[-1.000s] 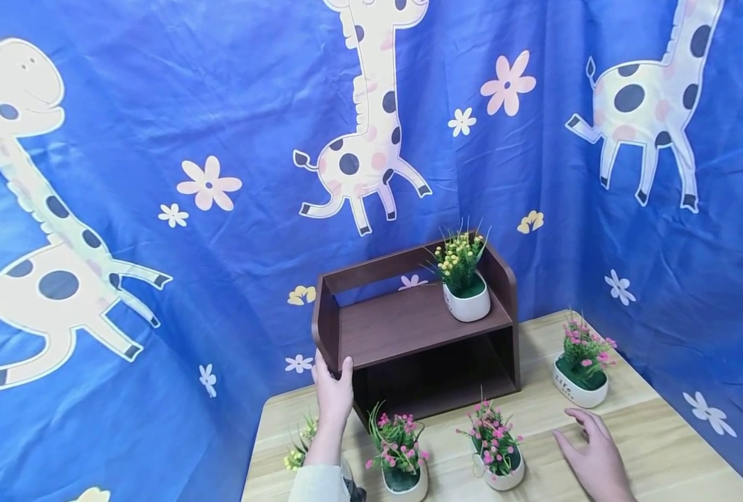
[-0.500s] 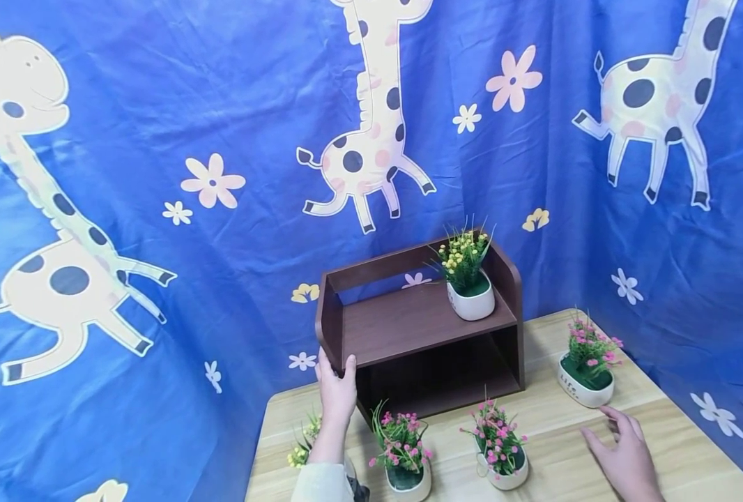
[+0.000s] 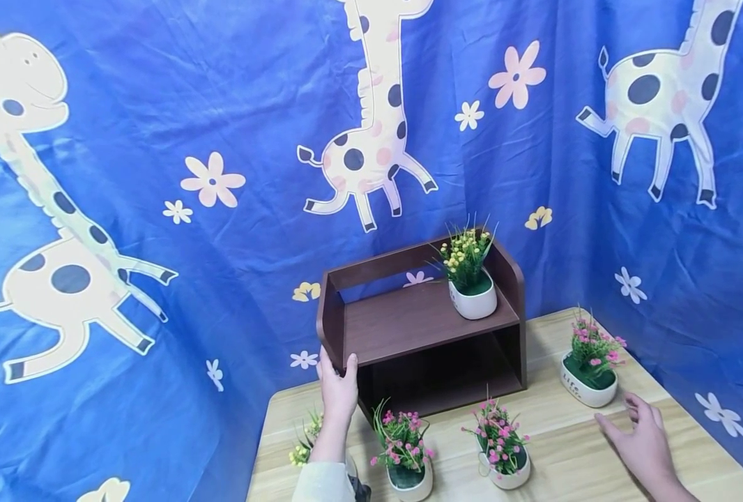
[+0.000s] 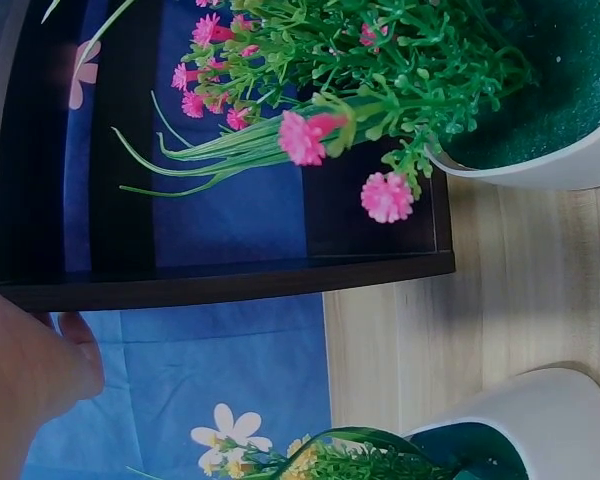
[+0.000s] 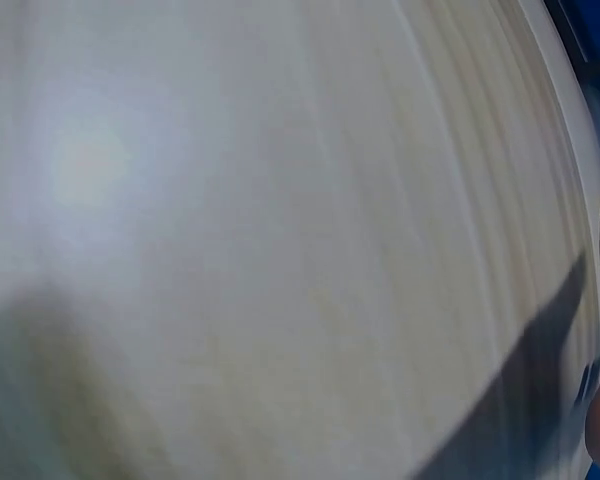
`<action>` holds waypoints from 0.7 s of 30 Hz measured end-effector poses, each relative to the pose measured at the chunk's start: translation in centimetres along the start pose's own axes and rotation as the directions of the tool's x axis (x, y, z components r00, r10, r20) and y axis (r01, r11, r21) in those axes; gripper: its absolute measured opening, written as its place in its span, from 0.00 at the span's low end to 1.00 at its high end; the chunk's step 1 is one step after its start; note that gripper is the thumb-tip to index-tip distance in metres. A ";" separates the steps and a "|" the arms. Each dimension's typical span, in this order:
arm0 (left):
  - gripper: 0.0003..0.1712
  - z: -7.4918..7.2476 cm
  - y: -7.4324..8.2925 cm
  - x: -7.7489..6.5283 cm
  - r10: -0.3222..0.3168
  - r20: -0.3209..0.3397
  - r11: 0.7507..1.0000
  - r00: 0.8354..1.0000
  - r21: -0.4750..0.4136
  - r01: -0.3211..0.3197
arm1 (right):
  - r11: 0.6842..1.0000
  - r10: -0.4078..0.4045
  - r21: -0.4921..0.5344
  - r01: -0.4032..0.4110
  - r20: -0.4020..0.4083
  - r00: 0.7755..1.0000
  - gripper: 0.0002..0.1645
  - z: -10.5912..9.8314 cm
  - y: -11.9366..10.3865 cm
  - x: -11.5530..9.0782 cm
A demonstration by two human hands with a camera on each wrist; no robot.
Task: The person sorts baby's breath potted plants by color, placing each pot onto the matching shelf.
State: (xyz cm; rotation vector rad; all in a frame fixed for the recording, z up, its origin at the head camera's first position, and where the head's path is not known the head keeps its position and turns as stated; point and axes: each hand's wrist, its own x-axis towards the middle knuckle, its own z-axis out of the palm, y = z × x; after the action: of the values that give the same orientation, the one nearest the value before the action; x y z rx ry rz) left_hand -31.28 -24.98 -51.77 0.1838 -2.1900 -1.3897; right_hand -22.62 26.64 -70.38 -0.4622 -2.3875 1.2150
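My left hand [image 3: 338, 390] grips the left side panel of a dark brown two-tier shelf [image 3: 422, 328], thumb at the front edge and fingers round the outer face. In the left wrist view, part of that hand [image 4: 35, 365] shows against the panel [image 4: 230, 285]. On the upper tier, at the right, stands a white pot of yellow flowers [image 3: 472, 296]. My right hand [image 3: 644, 439] is over the table at the right with thumb and fingers spread apart, holding nothing. Just beyond its fingertips is a white pot of pink flowers [image 3: 590, 387] with lettering on its side.
Two more pots of pink flowers, one left [image 3: 409, 481] and one right [image 3: 506, 474], stand before the shelf on the wood-grain table [image 3: 560, 446]. A yellow-flowered pot [image 4: 540, 420] is beside my left forearm. Blue giraffe-print cloth [image 3: 252, 104] hangs behind.
My right hand has moved right, to just below the far-right pot of pink flowers. My left hand keeps its grip on the shelf. The head view has shifted slightly.
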 end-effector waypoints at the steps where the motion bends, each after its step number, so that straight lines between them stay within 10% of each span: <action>1: 0.42 0.0 0.0 0.0 -0.002 0.000 1.000 1.000 -0.002 0.002 | 1.000 -0.011 0.003 0.011 0.001 1.000 0.51 0.0 0.0 0.2; 21: 0.42 0.1 -0.1 0.1 0.000 -0.007 1.000 1.000 0.008 0.000 | 0.985 -0.170 0.014 0.170 0.046 0.984 0.64 0.8 0.3 4.2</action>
State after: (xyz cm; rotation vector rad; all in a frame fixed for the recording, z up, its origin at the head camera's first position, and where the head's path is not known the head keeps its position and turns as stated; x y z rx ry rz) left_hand -31.43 -24.96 -51.90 0.1911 -2.1906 -1.3786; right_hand -26.61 28.25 -70.11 -0.2229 -2.4030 1.1730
